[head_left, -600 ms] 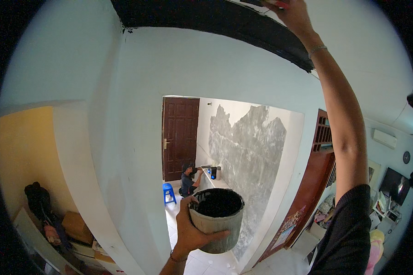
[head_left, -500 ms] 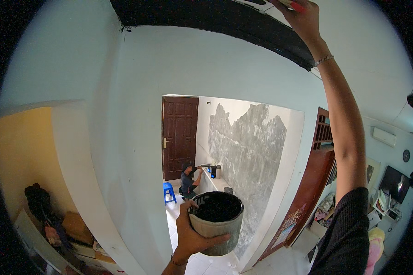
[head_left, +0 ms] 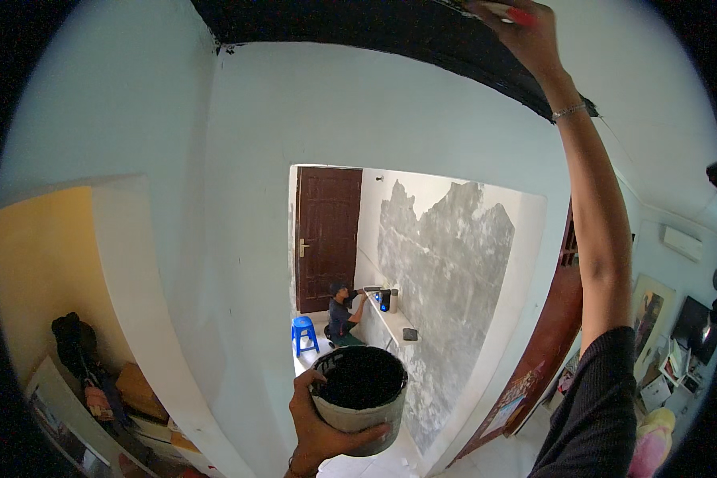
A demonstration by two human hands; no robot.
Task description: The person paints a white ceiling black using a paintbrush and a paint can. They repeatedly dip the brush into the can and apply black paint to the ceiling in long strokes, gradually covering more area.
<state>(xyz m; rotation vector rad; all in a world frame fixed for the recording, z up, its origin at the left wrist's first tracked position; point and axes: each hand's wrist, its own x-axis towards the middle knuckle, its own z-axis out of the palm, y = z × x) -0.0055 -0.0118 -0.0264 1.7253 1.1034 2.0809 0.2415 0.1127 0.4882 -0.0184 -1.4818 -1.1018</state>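
My left hand (head_left: 320, 426) grips a grey paint bucket (head_left: 370, 416) low in the middle, thumb across its outside and fingers at the rim. Black paint (head_left: 360, 376) fills part of the bucket and smears its inner wall. High at the upper right, my raised right hand (head_left: 534, 44) is closed around a paintbrush (head_left: 521, 16) with red on its handle. The brush's tip is partly cut off by the upper edge. It is up against the black-painted strip (head_left: 358, 22) that runs along the top of the pale blue wall (head_left: 247, 159).
Through the wall opening, a person (head_left: 344, 315) crouches beside a white ledge (head_left: 390, 319). A blue stool (head_left: 303, 334) and a brown door (head_left: 327, 239) are there too. Boxes (head_left: 142, 392) lie at lower left. A television (head_left: 691, 323) hangs at far right.
The view has shifted, so the doorway sits further right. The bucket in my left hand is slightly lower and further left. The brush remains in my raised right hand at the black strip.
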